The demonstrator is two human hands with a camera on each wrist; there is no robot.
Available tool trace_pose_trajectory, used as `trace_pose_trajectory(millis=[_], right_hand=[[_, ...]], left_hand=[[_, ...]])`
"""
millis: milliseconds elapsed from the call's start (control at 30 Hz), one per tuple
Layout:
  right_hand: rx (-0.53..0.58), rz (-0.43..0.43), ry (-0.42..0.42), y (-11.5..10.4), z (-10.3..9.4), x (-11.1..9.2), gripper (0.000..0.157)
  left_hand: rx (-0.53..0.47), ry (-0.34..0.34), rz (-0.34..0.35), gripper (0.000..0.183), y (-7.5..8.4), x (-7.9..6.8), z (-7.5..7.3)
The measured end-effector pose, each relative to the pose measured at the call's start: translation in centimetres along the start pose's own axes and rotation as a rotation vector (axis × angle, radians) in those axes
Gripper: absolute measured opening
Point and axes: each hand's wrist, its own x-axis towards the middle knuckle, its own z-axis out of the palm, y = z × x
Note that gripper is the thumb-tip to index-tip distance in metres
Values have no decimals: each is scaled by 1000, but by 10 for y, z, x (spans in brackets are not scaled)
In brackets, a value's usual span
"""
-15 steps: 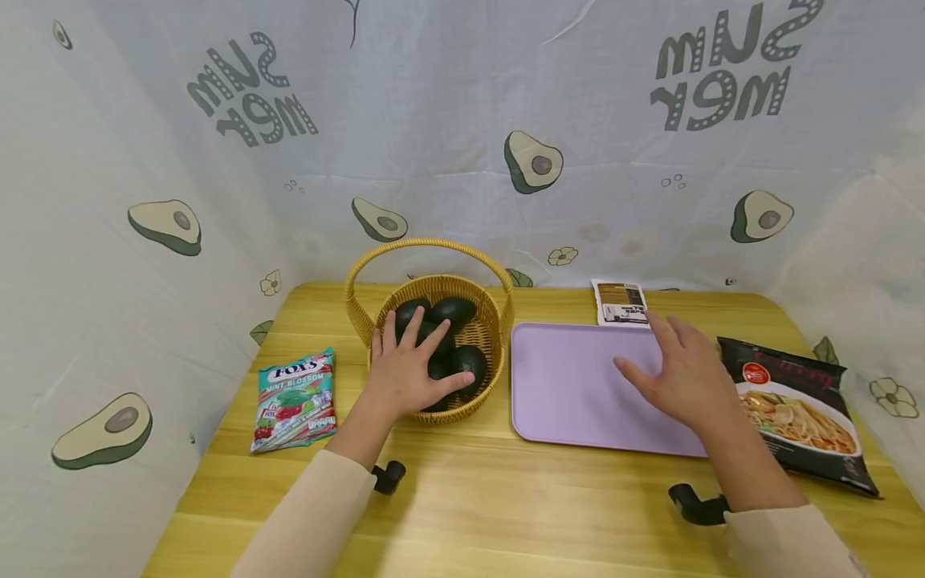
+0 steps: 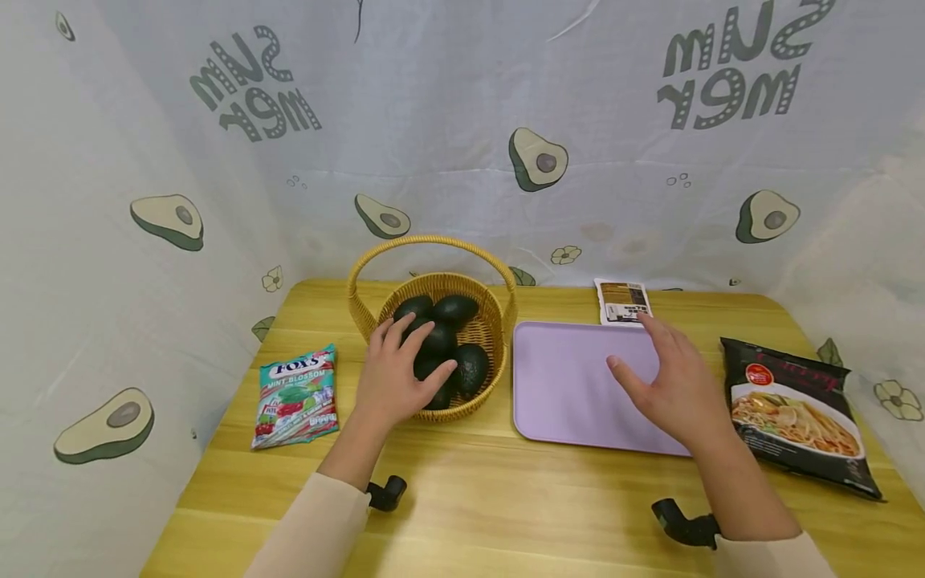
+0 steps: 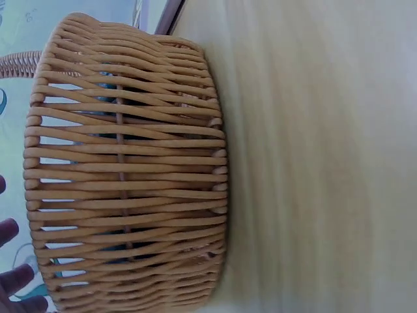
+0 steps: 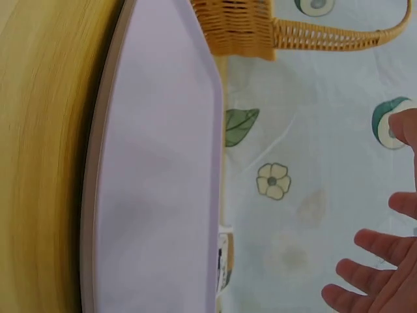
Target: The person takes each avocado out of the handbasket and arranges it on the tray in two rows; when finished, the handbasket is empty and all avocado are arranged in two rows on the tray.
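A yellow woven basket [image 2: 457, 413] with a tall arched handle holds several dark green avocados [image 2: 473, 369]. Over its near left side is my left hand [image 2: 393, 384], fingers spread and gently bent above the fruit, gripping nothing. The left wrist view shows the basket's slatted side [image 3: 130, 176] close up, with fingertips [image 3: 16, 280] beyond its rim. My right hand [image 2: 678, 389] hovers over the right part of a lilac tray [image 2: 567, 385], its thumb apart from the other fingers and nothing held. Those fingers [image 4: 384, 248] also appear above the tray in the right wrist view.
Left of the basket lies a Fox's candy bag [image 2: 296, 399]. A black noodle packet [image 2: 798, 417] is at the tray's right, and a small white-and-brown packet [image 2: 623, 302] lies behind the tray. A printed curtain [image 2: 448, 120] hangs behind the wooden table [image 2: 477, 506].
My left hand has drawn back slightly toward me, its fingers less spread and more bent over the avocados. The right hand has shifted a little to the left over the tray.
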Motion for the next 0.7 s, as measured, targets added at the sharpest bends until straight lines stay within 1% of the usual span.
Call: trace_pose_trajectory(millis=[67,167,300,367,467,567,633,700], right_hand=[[26,-6,19,-2,1,-2,82],[70,-22,45,-6,3,-4,78],[124,-42,64,-11,9,-8,75],[151,-47,74,-15,12,-11,74],[190,-54,94,-21,17,-15,72],[229,-78,123,-27,22,-18,69],[256,-98,140,-30,26,-19,67],[281,-122,155,-32,30,-19,66]], left_hand=[[-23,38,0,62,-2,-3,1],[-61,117,13,56,-5,-7,4],[-128,251,19,49,-9,-14,8],[-171,316,5,46,-12,-17,10],[-244,397,-46,41,-17,-22,13],[-329,454,-126,37,-22,-25,16],[-400,477,-173,36,-26,-26,18],[-482,492,-203,34,-29,-25,21]])
